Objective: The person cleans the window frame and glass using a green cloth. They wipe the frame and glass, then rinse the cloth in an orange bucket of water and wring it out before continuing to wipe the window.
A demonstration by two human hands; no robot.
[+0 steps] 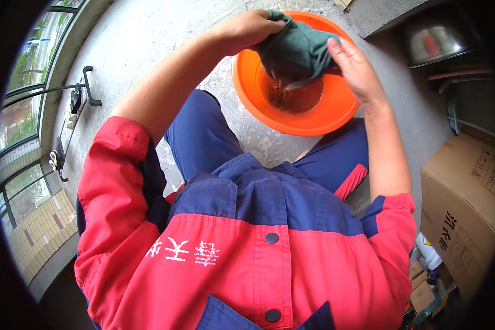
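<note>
My left hand (247, 29) grips the left end of a wet green cloth (299, 49), its fingers closed on a bunched corner. The cloth's right side is held by my right hand (357, 70), thumb on top. Between both hands the cloth hangs over an orange plastic basin (251, 97) that stands on the floor in front of my knees. Water runs off the cloth's lower edge into the dark water (303, 97) at the bottom of the basin. The hidden fingertips of my right hand lie behind the cloth.
A large cardboard box (458, 198) stands at the right, with smaller boxes (421, 295) below it. A shiny metal bowl (437, 37) is at the upper right, near a concrete ledge (379, 16). On the left, a black metal rack (91, 88) stands by the windows (29, 62).
</note>
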